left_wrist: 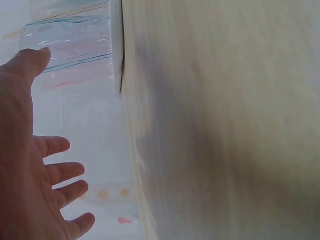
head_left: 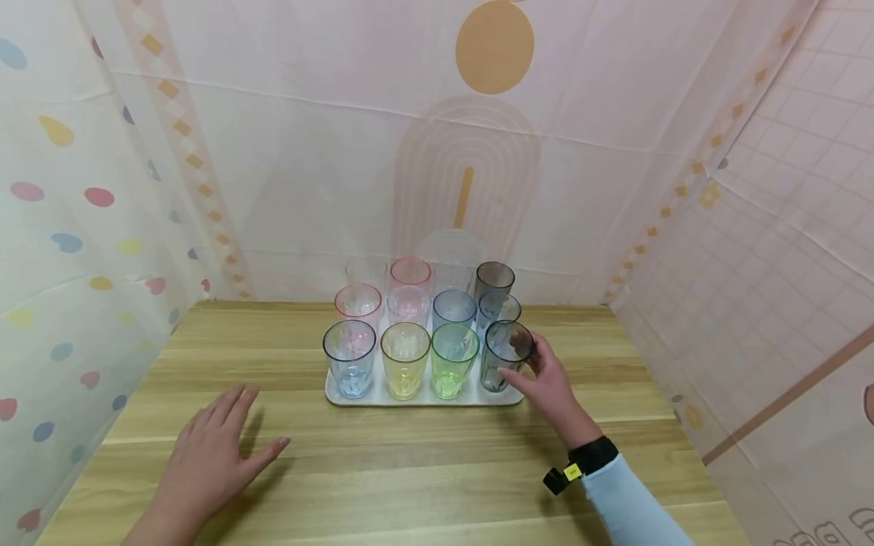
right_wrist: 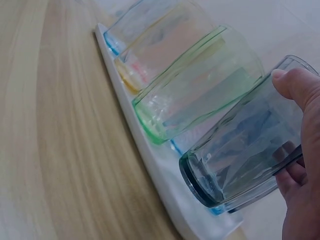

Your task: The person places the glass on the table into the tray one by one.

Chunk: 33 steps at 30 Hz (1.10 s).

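My right hand (head_left: 549,387) grips a dark grey, see-through glass tumbler (head_left: 501,364) at the front right corner of a white tray (head_left: 416,403). In the right wrist view, thumb and fingers hold opposite sides of this grey tumbler (right_wrist: 235,145), its base close over the tray (right_wrist: 150,165). To its left stands a green-tinted tumbler (head_left: 454,364), then a yellow one (head_left: 405,364) and a blue one (head_left: 350,364). My left hand (head_left: 208,451) holds nothing, fingers spread, over the table left of the tray. Its thumb overlaps a tumbler (left_wrist: 75,42) in the left wrist view.
Behind the front row, several more tumblers stand in two rows on the tray, among them a pink-rimmed (head_left: 358,301), a blue (head_left: 454,305) and a brown one (head_left: 495,277). The wooden table (head_left: 410,470) meets a patterned cloth (head_left: 307,189) close behind the tray.
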### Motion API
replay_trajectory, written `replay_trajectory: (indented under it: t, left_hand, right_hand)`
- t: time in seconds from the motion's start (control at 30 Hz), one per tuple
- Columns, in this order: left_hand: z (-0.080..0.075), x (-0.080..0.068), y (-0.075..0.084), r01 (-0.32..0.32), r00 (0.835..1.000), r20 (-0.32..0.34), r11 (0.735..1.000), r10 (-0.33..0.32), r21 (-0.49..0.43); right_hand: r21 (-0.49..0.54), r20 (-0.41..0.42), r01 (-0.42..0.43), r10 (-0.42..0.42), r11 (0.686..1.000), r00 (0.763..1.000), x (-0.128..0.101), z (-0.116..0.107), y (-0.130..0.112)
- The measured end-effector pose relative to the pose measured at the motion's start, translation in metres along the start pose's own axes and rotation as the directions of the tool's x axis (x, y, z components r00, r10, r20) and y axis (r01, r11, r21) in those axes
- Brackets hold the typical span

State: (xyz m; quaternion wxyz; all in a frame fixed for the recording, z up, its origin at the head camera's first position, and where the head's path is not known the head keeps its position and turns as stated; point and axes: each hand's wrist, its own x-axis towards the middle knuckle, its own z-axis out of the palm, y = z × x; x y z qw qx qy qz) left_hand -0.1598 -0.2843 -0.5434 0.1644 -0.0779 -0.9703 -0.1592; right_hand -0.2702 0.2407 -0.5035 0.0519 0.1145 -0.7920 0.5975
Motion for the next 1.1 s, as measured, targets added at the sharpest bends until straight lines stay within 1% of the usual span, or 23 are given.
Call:
replay_trajectory:
  t: [0.17,0.23,0.43,0.57,0.7,0.8,0.9,0.97,1.1]
  left_hand:
    - [-0.001,0.001,0.000,-0.013,1.000,0.000,1.000,0.013,-0.002]
    - [-0.001,0.002,0.000,-0.015,1.000,-0.002,1.000,0.015,-0.003]
    - [-0.002,0.003,0.000,0.001,1.000,0.020,1.000,-0.001,0.009]
    - [-0.004,0.001,0.000,0.016,0.999,0.031,1.000,-0.017,0.013]
    - [-0.005,-0.001,0.000,0.022,0.999,0.028,1.000,-0.022,0.014]
    - [-0.005,0.001,0.000,0.006,1.000,0.008,1.000,-0.006,0.011]
    - [-0.005,0.004,0.002,-0.017,1.000,-0.006,1.000,0.017,-0.002]
    - [-0.005,0.007,0.003,-0.024,1.000,-0.001,0.999,0.024,-0.021]
    - [-0.006,0.016,0.002,-0.045,0.999,-0.002,0.999,0.045,-0.029]
  right_hand:
    - [-0.016,0.015,-0.062,0.063,0.998,0.998,0.001,0.004,0.010]
    - [-0.019,0.021,-0.074,0.074,0.997,0.997,0.001,0.005,0.012]
    - [-0.028,0.019,-0.081,0.082,0.996,0.996,0.001,0.006,0.013]
    - [-0.035,0.023,-0.084,0.085,0.996,0.996,0.004,0.009,0.014]
    - [-0.038,0.037,-0.079,0.080,0.996,0.996,0.006,0.010,0.014]
    - [-0.041,0.041,-0.072,0.073,0.997,0.996,0.005,0.010,0.015]
    - [-0.065,0.034,-0.074,0.076,0.995,0.997,0.000,0.007,0.016]
    - [-0.082,0.023,-0.084,0.086,0.993,0.996,-0.006,0.003,0.018]
    - [-0.135,0.012,-0.106,0.109,0.985,0.994,-0.022,-0.012,0.022]
